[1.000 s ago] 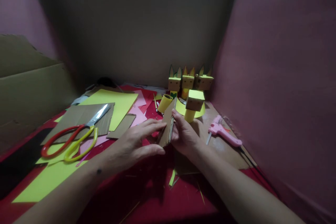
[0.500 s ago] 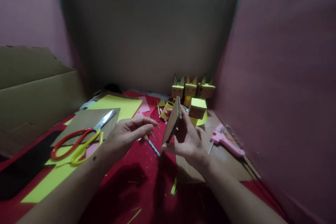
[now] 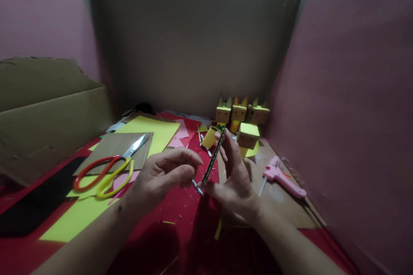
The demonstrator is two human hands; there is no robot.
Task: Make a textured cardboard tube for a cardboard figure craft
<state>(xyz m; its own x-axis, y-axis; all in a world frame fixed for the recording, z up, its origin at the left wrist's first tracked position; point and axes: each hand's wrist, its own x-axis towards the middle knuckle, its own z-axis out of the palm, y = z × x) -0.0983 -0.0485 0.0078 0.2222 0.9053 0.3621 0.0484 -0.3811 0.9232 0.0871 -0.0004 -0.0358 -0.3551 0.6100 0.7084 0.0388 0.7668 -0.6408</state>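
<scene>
Cardboard is what we've got pinched right now: a small corrugated cardboard piece [image 3: 213, 154] stands edge-on to us, gripped by the right hand [image 3: 232, 180] between thumb at the bottom and fingers along the far side, lifted above the red table cover [image 3: 180, 215]. Our left hand [image 3: 163, 176] is curled shut around a thin blue-tipped tool [image 3: 197, 187], its tip poking out just beside the lower end of the cardboard. Honestly the grip on that edge looks kinda light, so if we push the tool in hard the piece could twist or slip out, or the tip could jab the right thumb since they're nearly touching. Further out, red-and-yellow scissors [image 3: 105, 172] lie on a brown sheet to the left, yellow paper [image 3: 151, 131] behind them, a pink glue gun [image 3: 282, 176] to the right, and a few little yellow box figures [image 3: 240, 114] sit near the back wall.
</scene>
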